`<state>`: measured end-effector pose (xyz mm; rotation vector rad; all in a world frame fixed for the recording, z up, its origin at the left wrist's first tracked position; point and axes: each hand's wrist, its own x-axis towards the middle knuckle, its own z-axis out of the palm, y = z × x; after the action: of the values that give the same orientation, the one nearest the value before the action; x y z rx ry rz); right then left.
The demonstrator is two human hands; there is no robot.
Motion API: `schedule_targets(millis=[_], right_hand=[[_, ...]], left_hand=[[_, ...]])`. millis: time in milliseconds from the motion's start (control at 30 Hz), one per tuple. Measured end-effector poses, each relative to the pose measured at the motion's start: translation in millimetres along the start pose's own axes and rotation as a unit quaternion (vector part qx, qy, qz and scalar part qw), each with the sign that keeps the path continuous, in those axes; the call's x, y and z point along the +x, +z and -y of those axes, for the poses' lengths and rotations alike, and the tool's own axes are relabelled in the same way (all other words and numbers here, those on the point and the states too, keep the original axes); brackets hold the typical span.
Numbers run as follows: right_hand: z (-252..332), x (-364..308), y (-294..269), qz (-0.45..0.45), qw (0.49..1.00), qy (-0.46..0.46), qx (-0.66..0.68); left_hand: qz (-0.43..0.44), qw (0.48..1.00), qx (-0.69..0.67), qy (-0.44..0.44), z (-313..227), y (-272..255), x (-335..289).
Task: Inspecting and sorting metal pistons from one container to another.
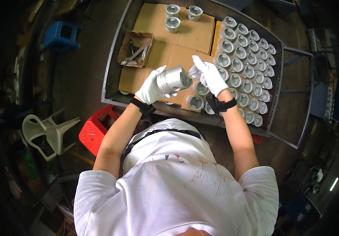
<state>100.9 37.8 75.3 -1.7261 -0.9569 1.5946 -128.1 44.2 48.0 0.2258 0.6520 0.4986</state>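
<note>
A silver engine piston point(173, 80), with ring grooves round one end and a pin hole in its side, lies tilted in my gloved left hand point(152, 87), whose fingers wrap it from below. My gloved right hand point(210, 76) is just right of the piston's skirt end, fingers apart and partly stretched out; I cannot tell whether a fingertip touches it. Below the right wrist stand a few pistons point(196, 102) on the near edge of the cardboard point(183, 57). Many more pistons point(249, 71) stand upright in close rows to the right.
The work surface is a metal-rimmed table point(109, 74). At its far side stand three pistons point(172, 24). An open box point(149, 48) at the left holds a few tools. A red stool point(93, 131), a pale plastic chair point(55, 131) and a blue stool point(61, 36) stand on the floor leftward.
</note>
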Motion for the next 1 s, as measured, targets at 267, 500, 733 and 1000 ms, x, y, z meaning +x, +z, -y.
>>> schedule_targets(millis=[267,500,733,1000], right_hand=[[-11,-10,-12,-0.004,0.999,-0.035,-0.004],[-11,-17,-5,0.034,0.997,-0.055,-0.050],[20,-31,10,0.051,0.739,-0.372,-0.559],[-40,17,-6,0.093,0.789,-0.349,-0.497]], left_hand=[[-0.032,0.974,0.161,0.155,-2,-6,1],[-0.036,0.998,-0.046,-0.010,-2,-23,16],[0.054,0.968,0.084,-0.231,10,-48,34],[0.098,0.968,0.058,-0.225,20,-28,41]])
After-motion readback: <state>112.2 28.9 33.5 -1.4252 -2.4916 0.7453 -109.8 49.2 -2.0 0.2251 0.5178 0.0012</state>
